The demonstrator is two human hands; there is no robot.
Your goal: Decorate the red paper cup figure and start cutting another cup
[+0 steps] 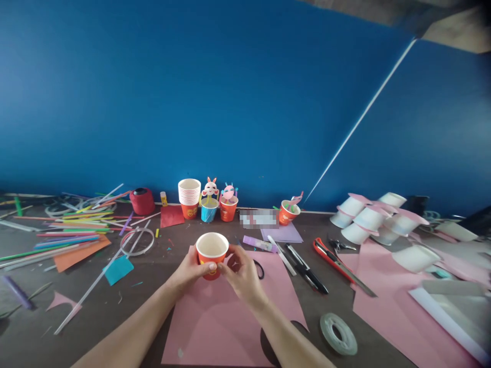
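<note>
An orange-red paper cup point(212, 246) with a white inside stands upright between my hands, over the far part of a pink paper sheet point(215, 322). From the left, my left hand point(192, 270) wraps the cup, its thumb across the front. My right hand point(241, 268) closes on the cup's right side with thumb and fingertips. The cup looks vacant inside. Whether its base touches the paper is hard to tell. A dark round hole shows in the sheet beneath my right forearm.
Behind stand stacked paper cups point(189, 197) and decorated cups point(209, 208). Colored straws point(72, 232) spread at left. A glue stick point(259, 243), black pens point(307, 268), a red utility knife point(341, 266) and a tape roll point(338, 333) lie right, before piled white cups point(356, 232).
</note>
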